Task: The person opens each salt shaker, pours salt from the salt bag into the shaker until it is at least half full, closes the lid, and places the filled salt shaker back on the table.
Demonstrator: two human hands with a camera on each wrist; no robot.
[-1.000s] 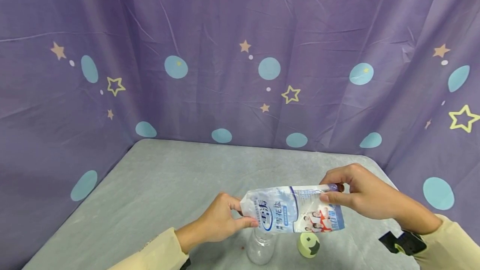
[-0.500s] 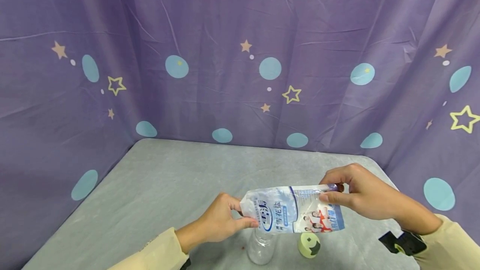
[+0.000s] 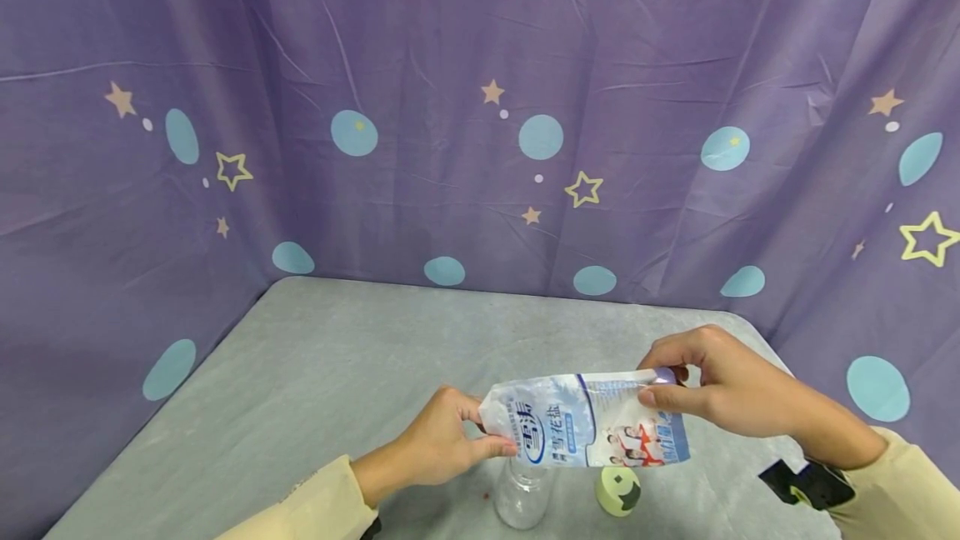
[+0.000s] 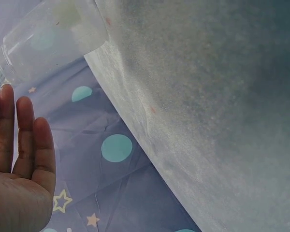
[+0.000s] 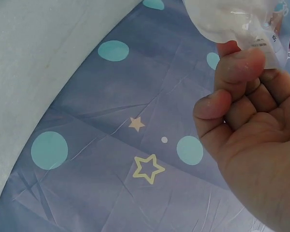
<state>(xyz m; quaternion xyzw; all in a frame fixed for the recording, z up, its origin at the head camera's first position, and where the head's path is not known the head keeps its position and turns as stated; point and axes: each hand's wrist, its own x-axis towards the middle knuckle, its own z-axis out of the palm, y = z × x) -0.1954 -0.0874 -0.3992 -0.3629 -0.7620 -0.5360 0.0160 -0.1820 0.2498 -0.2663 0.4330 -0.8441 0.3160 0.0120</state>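
A white and blue printed salt bag (image 3: 585, 423) lies sideways in the air between both hands, over a clear jar (image 3: 522, 497). My left hand (image 3: 442, 440) pinches the bag's left end, right at the jar's mouth, which the bag hides in the head view. At the other end, my right hand (image 3: 727, 390) grips the bag's upper right corner between thumb and fingers. In the left wrist view the jar (image 4: 53, 41) looks see-through, with the left fingers (image 4: 26, 140) beside its neck. The right wrist view shows curled fingers (image 5: 239, 72) under the bag's end (image 5: 232, 21).
A light green lid (image 3: 618, 491) with a dark pattern lies on the grey-covered table (image 3: 360, 357), right of the jar. Small reddish specks show on the cloth near the jar. A purple curtain (image 3: 450, 48) with stars and dots hangs behind the table.
Almost nothing differs; both hands keep the bag over the jar, with only a very slight shift of its right end.
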